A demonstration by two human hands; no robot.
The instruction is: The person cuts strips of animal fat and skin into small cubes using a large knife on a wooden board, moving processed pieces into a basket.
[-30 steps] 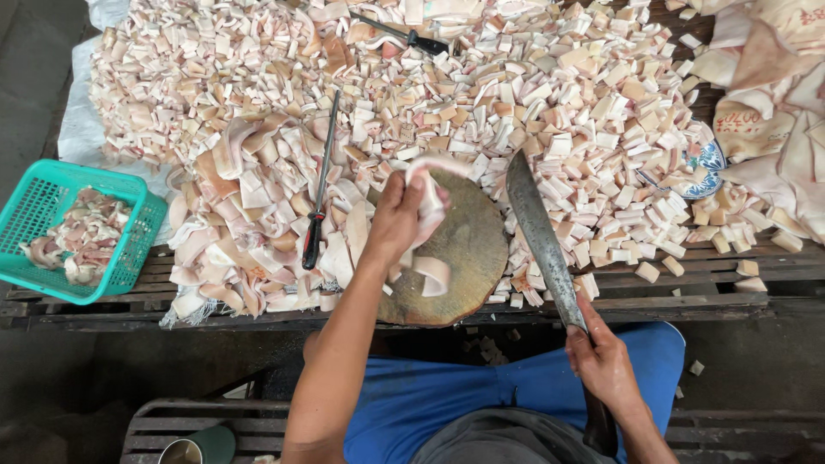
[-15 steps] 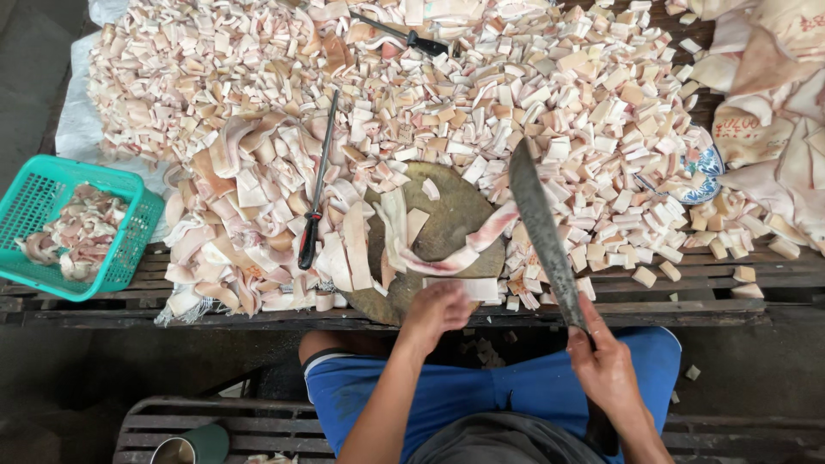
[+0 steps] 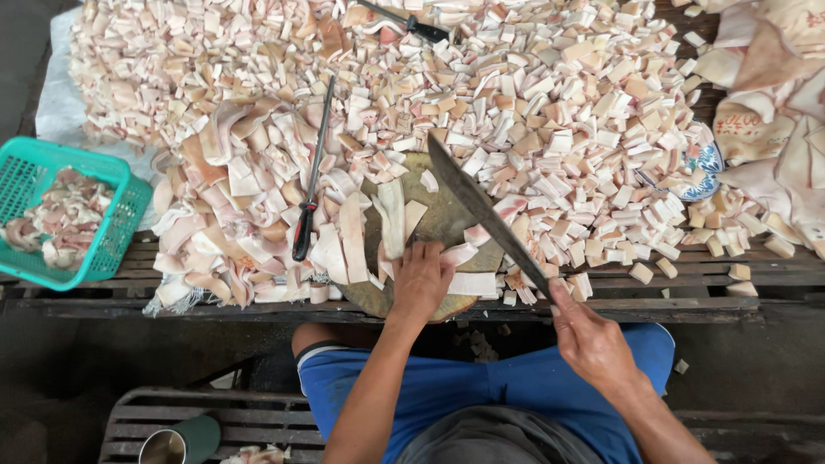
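My left hand presses down on a pale strip of pork skin lying on the round wooden chopping block. My right hand grips the handle of a long dark cleaver, whose blade slants up and left above the block. More long strips lie across the block's left side. A huge heap of cut pale squares covers the slatted wooden table behind.
A sharpening steel with a black and red handle lies left of the block. A teal basket of scraps sits at the far left. Another knife lies at the top. Large uncut skins and a patterned bowl are at right. A metal cup stands below.
My left hand drew back from the top of the block to its near edge and now rests on a strip. The cleaver swung from beside the block to a slant over it.
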